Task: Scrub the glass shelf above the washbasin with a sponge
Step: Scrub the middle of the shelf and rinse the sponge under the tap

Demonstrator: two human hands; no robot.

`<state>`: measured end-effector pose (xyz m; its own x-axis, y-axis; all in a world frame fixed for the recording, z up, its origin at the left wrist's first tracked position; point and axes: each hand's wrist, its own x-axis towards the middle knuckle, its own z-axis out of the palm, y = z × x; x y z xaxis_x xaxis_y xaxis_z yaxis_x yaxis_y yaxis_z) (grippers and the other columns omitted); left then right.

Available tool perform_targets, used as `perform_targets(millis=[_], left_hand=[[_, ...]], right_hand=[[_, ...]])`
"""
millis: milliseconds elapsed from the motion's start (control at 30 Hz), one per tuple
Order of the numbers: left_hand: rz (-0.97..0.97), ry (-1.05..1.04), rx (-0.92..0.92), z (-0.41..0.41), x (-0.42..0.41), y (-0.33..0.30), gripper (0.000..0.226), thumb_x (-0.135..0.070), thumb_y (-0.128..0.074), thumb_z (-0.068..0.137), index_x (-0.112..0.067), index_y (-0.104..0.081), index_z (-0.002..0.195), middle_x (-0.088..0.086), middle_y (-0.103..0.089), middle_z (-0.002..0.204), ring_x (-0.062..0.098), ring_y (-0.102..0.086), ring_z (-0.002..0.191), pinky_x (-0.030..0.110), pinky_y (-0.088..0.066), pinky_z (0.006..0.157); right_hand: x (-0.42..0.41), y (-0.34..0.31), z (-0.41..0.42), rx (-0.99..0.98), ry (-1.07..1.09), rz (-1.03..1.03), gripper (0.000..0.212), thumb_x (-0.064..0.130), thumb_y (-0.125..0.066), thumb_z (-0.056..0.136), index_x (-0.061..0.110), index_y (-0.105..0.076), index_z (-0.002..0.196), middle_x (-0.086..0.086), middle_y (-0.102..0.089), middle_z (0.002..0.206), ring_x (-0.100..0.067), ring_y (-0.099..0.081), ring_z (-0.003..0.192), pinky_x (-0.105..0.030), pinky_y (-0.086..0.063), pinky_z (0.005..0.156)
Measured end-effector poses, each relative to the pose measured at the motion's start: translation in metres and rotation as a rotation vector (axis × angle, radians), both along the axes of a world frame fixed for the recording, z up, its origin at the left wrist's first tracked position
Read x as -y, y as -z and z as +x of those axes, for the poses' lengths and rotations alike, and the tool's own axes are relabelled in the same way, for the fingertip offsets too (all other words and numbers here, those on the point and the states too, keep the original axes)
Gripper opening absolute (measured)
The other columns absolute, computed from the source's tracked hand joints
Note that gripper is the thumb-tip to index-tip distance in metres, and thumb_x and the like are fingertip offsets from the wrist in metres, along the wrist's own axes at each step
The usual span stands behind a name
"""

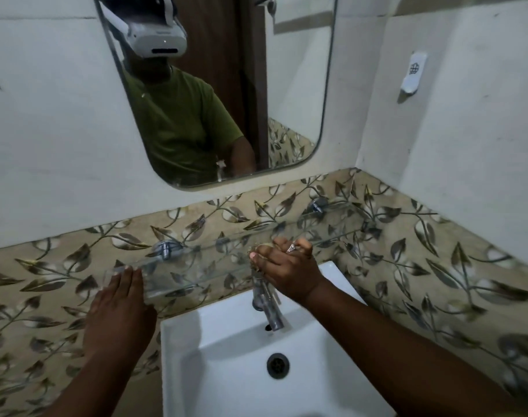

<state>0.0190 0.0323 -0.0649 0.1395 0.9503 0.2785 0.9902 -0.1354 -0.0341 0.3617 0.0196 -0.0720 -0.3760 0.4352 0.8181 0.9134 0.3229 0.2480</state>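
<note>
White plastered walls [46, 115] meet a band of beige leaf-patterned tiles [407, 266]. A rounded frameless mirror [293, 85] hangs above a white rectangular washbasin [226, 341] with a chrome tap [268, 305]. The clear glass shelf [196, 260] sits between them on chrome brackets [165, 248]. The left hand [118, 308] rests flat, released, on the shelf's end; the right hand [287, 266] grasps a brownish sponge [261, 248] against the shelf. No writing is legible.

Shelf [196, 266]: clear glass, glossy. Tap [267, 302] at 6 o'clock: polished metal. Washbasin [226, 356]: smooth white glazed ceramic. Leaf-print tiles [437, 266]: satin.
</note>
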Motion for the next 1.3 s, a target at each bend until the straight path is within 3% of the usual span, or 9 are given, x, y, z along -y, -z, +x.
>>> perform_targets(millis=[400, 533, 667, 833, 933, 1033, 1100, 1200, 1300], left_hand=[[0.013, 0.023, -0.032, 0.005, -0.001, 0.0, 0.084, -0.025, -0.079, 0.066, 0.004, -0.045, 0.138, 0.024, -0.048, 0.143, 0.039, -0.049, 0.129, 0.054, -0.039, 0.103], [0.003, 0.025, -0.028, 0.006, -0.001, 0.0, 0.085, -0.025, -0.079, 0.066, 0.006, -0.045, 0.137, 0.026, -0.049, 0.141, 0.04, -0.049, 0.128, 0.055, -0.04, 0.102], [-0.001, 0.022, -0.024, 0.005, 0.0, -0.002, 0.086, -0.027, -0.078, 0.066, 0.004, -0.043, 0.139, 0.025, -0.048, 0.143, 0.04, -0.048, 0.129, 0.055, -0.04, 0.103], [-0.008, 0.039, -0.024, 0.003, 0.001, -0.001, 0.087, -0.027, -0.079, 0.064, 0.004, -0.044, 0.138, 0.024, -0.048, 0.143, 0.038, -0.047, 0.131, 0.054, -0.041, 0.103], [-0.001, 0.025, -0.007, 0.004, 0.0, 0.0, 0.086, -0.026, -0.079, 0.063, 0.005, -0.047, 0.136, 0.024, -0.05, 0.141, 0.038, -0.048, 0.129, 0.055, -0.041, 0.101], [0.016, 0.026, 0.009, 0.005, 0.0, 0.0, 0.083, -0.036, -0.065, 0.065, 0.004, -0.048, 0.135, 0.024, -0.05, 0.141, 0.038, -0.049, 0.129, 0.054, -0.039, 0.1], [0.01, 0.036, 0.008, 0.007, 0.0, 0.0, 0.084, -0.037, -0.065, 0.064, 0.004, -0.048, 0.135, 0.024, -0.049, 0.142, 0.038, -0.049, 0.129, 0.054, -0.039, 0.102], [-0.008, 0.026, 0.017, 0.008, 0.002, -0.003, 0.089, -0.027, -0.08, 0.06, 0.003, -0.047, 0.137, 0.023, -0.048, 0.143, 0.037, -0.048, 0.13, 0.052, -0.037, 0.104], [-0.014, 0.029, 0.018, 0.007, 0.004, -0.005, 0.088, -0.027, -0.078, 0.062, 0.002, -0.045, 0.139, 0.022, -0.046, 0.145, 0.035, -0.046, 0.133, 0.049, -0.036, 0.106]], right_hand=[[0.009, 0.012, 0.134, 0.017, 0.26, -0.065, 0.029, 0.034, -0.064, 0.091, 0.032, -0.068, 0.119, 0.013, -0.068, 0.121, -0.022, -0.064, 0.107, -0.046, -0.039, 0.085], [0.018, 0.003, 0.17, 0.02, 0.364, -0.064, 0.028, 0.034, -0.068, 0.085, 0.031, -0.073, 0.113, 0.013, -0.071, 0.116, -0.021, -0.065, 0.105, -0.04, -0.027, 0.086], [0.019, 0.003, 0.179, 0.02, 0.454, -0.081, 0.022, 0.023, -0.066, 0.089, 0.028, -0.072, 0.11, 0.009, -0.071, 0.113, -0.023, -0.065, 0.105, -0.04, -0.028, 0.087], [0.045, -0.008, 0.147, -0.1, 0.586, -0.185, 0.021, 0.018, -0.067, 0.075, 0.024, -0.073, 0.095, 0.004, -0.071, 0.092, -0.023, -0.062, 0.093, -0.039, -0.028, 0.086], [0.076, 0.006, 0.123, -0.134, 0.554, -0.277, 0.01, 0.019, -0.072, 0.07, 0.023, -0.071, 0.079, 0.001, -0.068, 0.076, -0.028, -0.064, 0.08, -0.039, -0.038, 0.079], [0.106, 0.048, 0.083, -0.401, 0.311, -0.626, 0.015, 0.02, -0.069, 0.075, 0.028, -0.074, 0.086, 0.006, -0.07, 0.08, -0.021, -0.066, 0.075, -0.036, -0.053, 0.065], [0.119, 0.062, 0.048, -0.732, 0.125, -0.853, 0.017, 0.027, -0.068, 0.081, 0.033, -0.074, 0.096, 0.014, -0.067, 0.094, -0.007, -0.065, 0.084, -0.037, -0.057, 0.07], [0.108, 0.041, 0.0, -0.98, -0.039, -0.861, 0.021, 0.033, -0.064, 0.077, 0.028, -0.068, 0.097, 0.011, -0.061, 0.103, -0.003, -0.061, 0.095, -0.033, -0.055, 0.081], [0.083, -0.019, -0.027, -1.153, -0.136, -0.788, 0.017, 0.033, -0.066, 0.082, 0.035, -0.064, 0.099, 0.01, -0.068, 0.102, -0.006, -0.066, 0.097, -0.034, -0.056, 0.085]])
